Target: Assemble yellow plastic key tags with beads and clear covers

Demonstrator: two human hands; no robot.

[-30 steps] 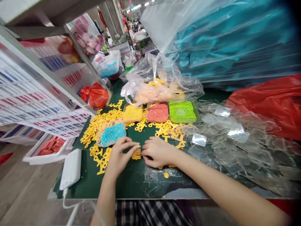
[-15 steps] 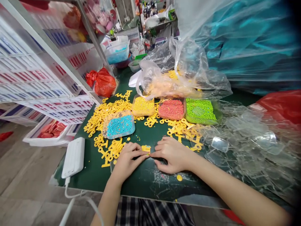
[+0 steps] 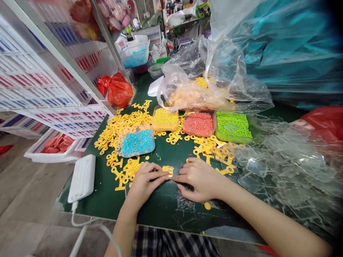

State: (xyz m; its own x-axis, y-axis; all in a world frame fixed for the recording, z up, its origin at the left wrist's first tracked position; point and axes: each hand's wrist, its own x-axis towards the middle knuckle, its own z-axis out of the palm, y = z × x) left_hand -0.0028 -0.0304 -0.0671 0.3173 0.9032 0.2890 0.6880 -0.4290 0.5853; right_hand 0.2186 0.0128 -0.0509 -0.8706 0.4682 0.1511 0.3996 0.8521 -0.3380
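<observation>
A small flat yellow plastic piece [image 3: 167,170] with a white and red patch lies on the green table between my hands. My left hand [image 3: 147,180] pinches its lower left edge between thumb and fingers. The index fingertip of my right hand [image 3: 199,178] meets or nearly meets the piece's lower right corner; its thumb stands apart, with nothing gripped. Beyond my hands are trays of tiny beads: a blue tray [image 3: 137,142], a yellow tray [image 3: 165,119], a red tray [image 3: 198,124] and a green tray [image 3: 232,126]. Many yellow ring-ended pieces [image 3: 128,123] lie around them.
Clear plastic sheets [image 3: 289,167] are heaped at the right. A transparent bag [image 3: 214,89] of yellow pieces sits behind the trays. At the left edge lies a white power bank [image 3: 82,177] with a cable, near a red bag [image 3: 118,89] and white crates [image 3: 40,75].
The yellow piece now shows a white and red patch where a bluish strip was visible before. My right hand has shifted slightly right and down; the whole view has shifted a little.
</observation>
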